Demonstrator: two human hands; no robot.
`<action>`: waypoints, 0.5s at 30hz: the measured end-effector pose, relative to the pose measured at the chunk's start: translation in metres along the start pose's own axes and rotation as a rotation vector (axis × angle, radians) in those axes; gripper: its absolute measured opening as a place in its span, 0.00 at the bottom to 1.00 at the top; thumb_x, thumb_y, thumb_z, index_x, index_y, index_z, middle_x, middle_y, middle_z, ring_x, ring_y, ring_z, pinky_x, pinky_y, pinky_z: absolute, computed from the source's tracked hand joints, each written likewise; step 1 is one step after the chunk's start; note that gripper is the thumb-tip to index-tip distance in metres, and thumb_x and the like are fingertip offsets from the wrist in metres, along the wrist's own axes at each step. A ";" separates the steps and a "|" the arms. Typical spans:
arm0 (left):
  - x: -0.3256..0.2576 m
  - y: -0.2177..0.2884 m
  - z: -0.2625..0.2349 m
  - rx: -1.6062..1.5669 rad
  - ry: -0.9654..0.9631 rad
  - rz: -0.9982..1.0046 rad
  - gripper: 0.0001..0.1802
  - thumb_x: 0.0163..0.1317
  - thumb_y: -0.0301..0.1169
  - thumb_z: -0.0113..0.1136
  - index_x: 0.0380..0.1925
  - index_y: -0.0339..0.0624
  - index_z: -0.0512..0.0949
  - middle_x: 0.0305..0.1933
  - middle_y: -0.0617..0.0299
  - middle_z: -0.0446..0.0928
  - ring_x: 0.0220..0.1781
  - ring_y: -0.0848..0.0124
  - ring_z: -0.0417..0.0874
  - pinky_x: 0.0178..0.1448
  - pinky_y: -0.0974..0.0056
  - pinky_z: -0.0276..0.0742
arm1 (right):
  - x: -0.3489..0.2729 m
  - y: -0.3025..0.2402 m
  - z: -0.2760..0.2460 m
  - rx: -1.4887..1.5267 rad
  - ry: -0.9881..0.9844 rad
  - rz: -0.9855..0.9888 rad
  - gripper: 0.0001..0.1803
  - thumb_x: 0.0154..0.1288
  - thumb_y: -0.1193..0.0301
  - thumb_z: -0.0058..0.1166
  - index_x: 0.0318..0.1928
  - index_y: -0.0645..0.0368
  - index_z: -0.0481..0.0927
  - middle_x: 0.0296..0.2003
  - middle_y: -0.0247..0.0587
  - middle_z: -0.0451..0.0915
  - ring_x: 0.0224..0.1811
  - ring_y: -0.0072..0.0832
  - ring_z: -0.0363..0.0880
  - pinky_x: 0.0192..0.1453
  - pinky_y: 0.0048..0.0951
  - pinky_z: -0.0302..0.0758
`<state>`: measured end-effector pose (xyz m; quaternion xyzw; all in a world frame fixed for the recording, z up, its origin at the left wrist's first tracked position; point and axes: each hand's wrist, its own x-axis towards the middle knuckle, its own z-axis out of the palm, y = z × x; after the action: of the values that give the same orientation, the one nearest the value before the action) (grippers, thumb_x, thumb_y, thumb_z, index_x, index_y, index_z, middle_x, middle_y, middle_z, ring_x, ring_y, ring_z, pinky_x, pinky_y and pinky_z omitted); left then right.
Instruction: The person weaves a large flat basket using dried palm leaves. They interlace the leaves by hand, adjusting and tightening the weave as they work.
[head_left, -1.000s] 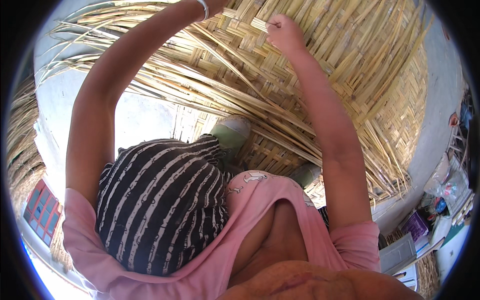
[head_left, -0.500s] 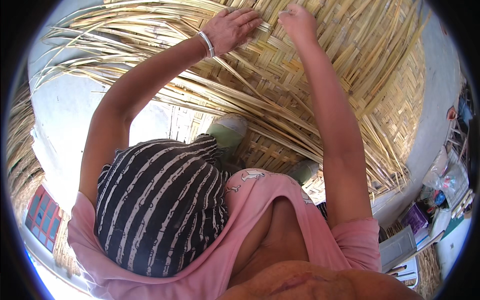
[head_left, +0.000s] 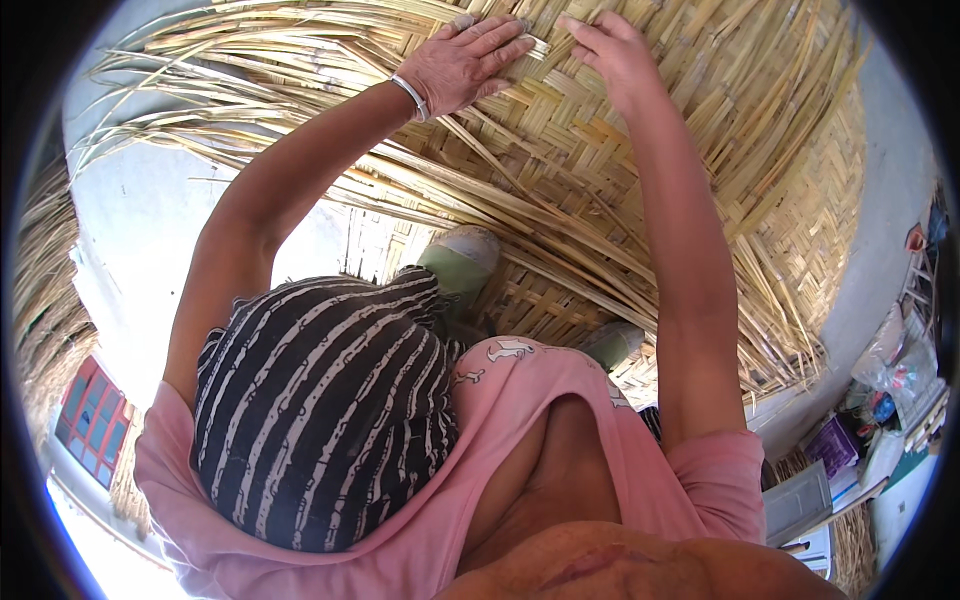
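Observation:
My left hand, with a silver bangle at its wrist, lies flat on a woven mat of pale yellow split strips. Its fingers are stretched out over the strips near the top of the view. Just to the right, my right hand is at the weave with its fingers partly bent and apart, and no strip shows in its grip. Loose, unwoven strips fan out beyond the mat's left side. More long strips lie over the weave to the right.
My green and grey shoes stand at the near edge of the mat. The pale floor shows on the left. At the right lie plastic bags, a purple box and other clutter. A red-framed window is at lower left.
My right hand has loosened from a closed pinch and shifted slightly right, its fingers now apart. My left hand stays pressed on the mat in nearly the same place.

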<state>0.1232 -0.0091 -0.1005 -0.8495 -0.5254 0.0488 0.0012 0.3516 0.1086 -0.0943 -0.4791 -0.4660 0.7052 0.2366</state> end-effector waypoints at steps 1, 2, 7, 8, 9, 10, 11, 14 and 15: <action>0.000 0.000 0.001 -0.005 -0.003 -0.004 0.35 0.79 0.55 0.42 0.81 0.59 0.54 0.84 0.63 0.55 0.85 0.65 0.53 0.86 0.54 0.48 | -0.004 0.000 -0.005 0.029 -0.052 -0.034 0.16 0.77 0.67 0.57 0.60 0.58 0.80 0.55 0.38 0.85 0.55 0.29 0.84 0.63 0.34 0.78; 0.001 0.001 0.001 -0.010 -0.006 -0.009 0.35 0.79 0.56 0.42 0.81 0.59 0.54 0.84 0.63 0.54 0.86 0.66 0.53 0.86 0.54 0.47 | -0.007 0.005 -0.009 0.078 -0.056 -0.020 0.16 0.77 0.67 0.57 0.60 0.57 0.80 0.56 0.37 0.85 0.57 0.28 0.83 0.64 0.35 0.77; 0.002 0.002 0.002 -0.005 -0.058 -0.020 0.36 0.79 0.56 0.41 0.81 0.60 0.53 0.85 0.65 0.53 0.86 0.66 0.52 0.86 0.54 0.46 | -0.029 0.014 -0.013 0.231 -0.099 -0.047 0.12 0.78 0.68 0.56 0.57 0.56 0.80 0.56 0.35 0.84 0.59 0.26 0.81 0.65 0.37 0.76; 0.002 0.002 0.001 -0.003 -0.056 -0.022 0.36 0.79 0.56 0.41 0.81 0.60 0.53 0.85 0.65 0.53 0.86 0.66 0.52 0.86 0.54 0.47 | -0.031 0.013 -0.012 0.211 -0.103 -0.056 0.12 0.78 0.67 0.56 0.57 0.56 0.81 0.56 0.35 0.84 0.59 0.26 0.81 0.65 0.37 0.76; 0.000 0.001 0.000 -0.058 -0.003 0.004 0.36 0.77 0.54 0.44 0.79 0.54 0.57 0.83 0.61 0.57 0.84 0.63 0.56 0.84 0.53 0.51 | -0.033 0.012 -0.010 0.191 -0.107 -0.065 0.12 0.78 0.67 0.56 0.56 0.56 0.81 0.56 0.35 0.84 0.59 0.25 0.81 0.65 0.37 0.76; 0.000 0.000 -0.003 -0.115 0.054 0.035 0.36 0.75 0.52 0.48 0.77 0.49 0.61 0.81 0.57 0.60 0.82 0.60 0.60 0.82 0.53 0.55 | -0.034 0.008 -0.008 0.169 -0.106 -0.075 0.12 0.78 0.67 0.56 0.56 0.56 0.81 0.56 0.35 0.84 0.59 0.25 0.81 0.65 0.36 0.76; 0.000 -0.001 -0.005 -0.171 0.110 0.065 0.36 0.73 0.50 0.51 0.75 0.43 0.64 0.79 0.53 0.63 0.80 0.57 0.64 0.80 0.52 0.60 | -0.033 0.004 -0.005 0.082 -0.121 -0.108 0.13 0.77 0.66 0.58 0.55 0.56 0.81 0.55 0.35 0.84 0.58 0.27 0.82 0.64 0.37 0.76; 0.001 -0.001 -0.005 -0.150 0.059 0.061 0.40 0.72 0.52 0.54 0.77 0.44 0.61 0.81 0.52 0.60 0.82 0.56 0.60 0.83 0.52 0.55 | -0.026 -0.012 0.007 -0.151 -0.111 -0.162 0.14 0.72 0.63 0.62 0.50 0.58 0.82 0.47 0.37 0.84 0.49 0.30 0.82 0.54 0.36 0.77; 0.001 0.001 -0.004 -0.088 0.009 0.030 0.39 0.74 0.53 0.50 0.79 0.49 0.58 0.82 0.56 0.58 0.84 0.59 0.57 0.84 0.52 0.53 | -0.018 -0.015 0.013 -0.210 -0.076 -0.147 0.13 0.70 0.64 0.63 0.46 0.59 0.83 0.40 0.36 0.84 0.41 0.29 0.81 0.45 0.35 0.76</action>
<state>0.1248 -0.0084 -0.0964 -0.8568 -0.5140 0.0216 -0.0346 0.3460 0.0963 -0.0712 -0.4386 -0.5796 0.6512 0.2182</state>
